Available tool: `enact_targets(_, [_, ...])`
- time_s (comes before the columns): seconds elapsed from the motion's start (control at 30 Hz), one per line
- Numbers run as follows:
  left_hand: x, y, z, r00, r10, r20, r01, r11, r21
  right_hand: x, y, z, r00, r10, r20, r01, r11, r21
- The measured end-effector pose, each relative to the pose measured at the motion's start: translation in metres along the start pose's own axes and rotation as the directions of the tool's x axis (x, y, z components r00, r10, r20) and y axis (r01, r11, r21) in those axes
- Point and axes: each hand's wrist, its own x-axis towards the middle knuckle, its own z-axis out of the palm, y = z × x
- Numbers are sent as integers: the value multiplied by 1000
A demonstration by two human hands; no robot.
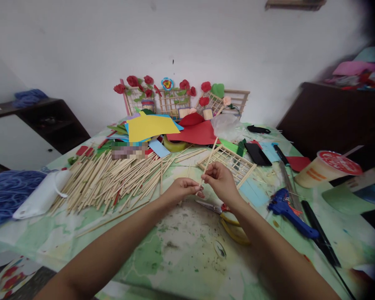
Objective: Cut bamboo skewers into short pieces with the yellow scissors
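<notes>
Near the middle of the table, my right hand (218, 180) pinches a thin wooden stick (211, 155) that slants up toward the back. My left hand (186, 188) is closed at the stick's lower end, its fingertips close to those of my right hand. Just behind my right hand lies a small wooden lattice (234, 162). Yellow-handled scissors (233, 223) rest under my right forearm, blades pointing left. A big pile of wooden sticks (112, 179) spreads out to the left of my hands.
On the right are a blue glue gun (289, 210), a lidded cup (326, 168) and a black phone (258, 153). Behind my hands lie yellow paper (153, 127) and red sheets (193, 132). Lattices with red flowers (175, 100) lean on the wall. Blue yarn (14, 196) sits far left.
</notes>
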Motion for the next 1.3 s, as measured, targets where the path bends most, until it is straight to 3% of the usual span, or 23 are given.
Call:
enact_targets(0.77, [-2,10,4,998,-54,-10,54,997,54,-1,-6,3,999,8,52,-5,999,-44])
enact_targets(1.1, [0,7,0,999,29,-39,-25,994,110,-2,-14,-6,995,-91,51,102,950,-296])
enact_targets(1.3, [0,6,-1,999,21,-47,-17,997,81,-2,-15,-6,996,-63,62,82,926,-370])
